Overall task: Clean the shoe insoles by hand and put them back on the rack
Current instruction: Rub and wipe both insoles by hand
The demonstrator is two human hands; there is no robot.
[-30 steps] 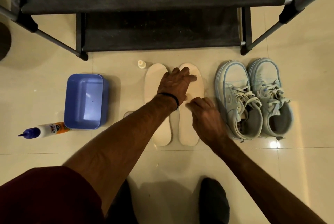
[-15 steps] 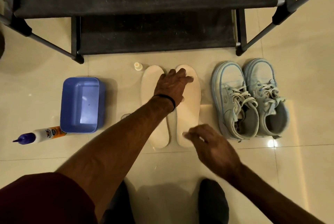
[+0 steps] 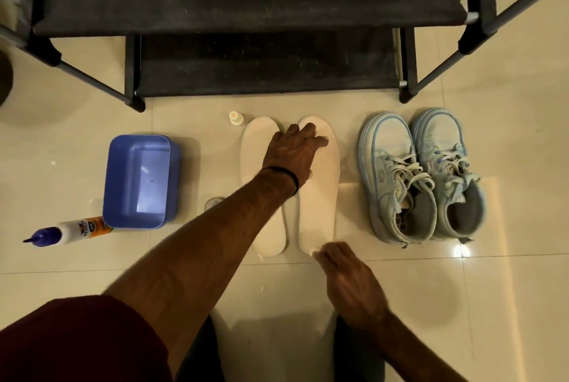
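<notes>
Our left hand (image 3: 294, 153) presses spread fingers on the right insole's (image 3: 320, 196) toe; our right hand (image 3: 348, 277) touches its heel, fingers loosely curled.

Cream, blue and black on pale tile

Two cream insoles (image 3: 318, 196) beside pale blue sneakers (image 3: 421, 175) (grey linings, whitish laces); a periwinkle-blue tub (image 3: 140, 179), a white bottle (image 3: 69, 229) with orange label and purple cap, the black rack (image 3: 246, 11), beige glossy floor (image 3: 508, 289), a maroon sleeve (image 3: 77, 341).
</notes>
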